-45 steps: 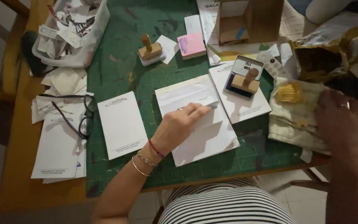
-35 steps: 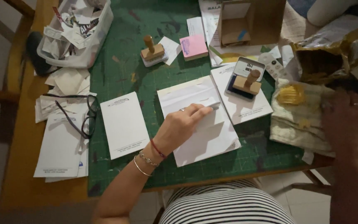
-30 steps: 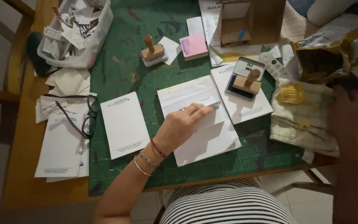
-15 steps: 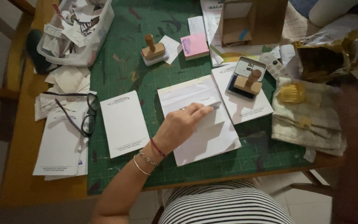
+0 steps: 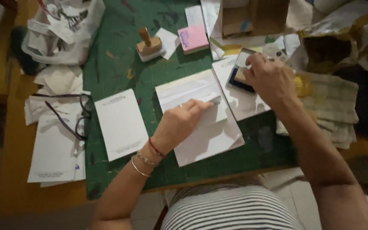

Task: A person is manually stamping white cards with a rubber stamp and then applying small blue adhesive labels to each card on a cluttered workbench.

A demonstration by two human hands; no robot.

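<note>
A white paper bag (image 5: 205, 123) is pinned flat on the green cutting mat (image 5: 120, 55) by the left hand (image 5: 179, 123), fingers spread and pressing, nothing gripped. Just beyond, the right hand (image 5: 269, 79) is closed over a wooden stamp (image 5: 240, 76) resting in the open ink pad (image 5: 241, 74). Inking appears to be in hand; a steady press onto the bag would be called for next. Farther off, a cardboard box (image 5: 256, 17) stands open, its contents not discernible, and a clear plastic bag (image 5: 62, 30) is stuffed with paper scraps.
</note>
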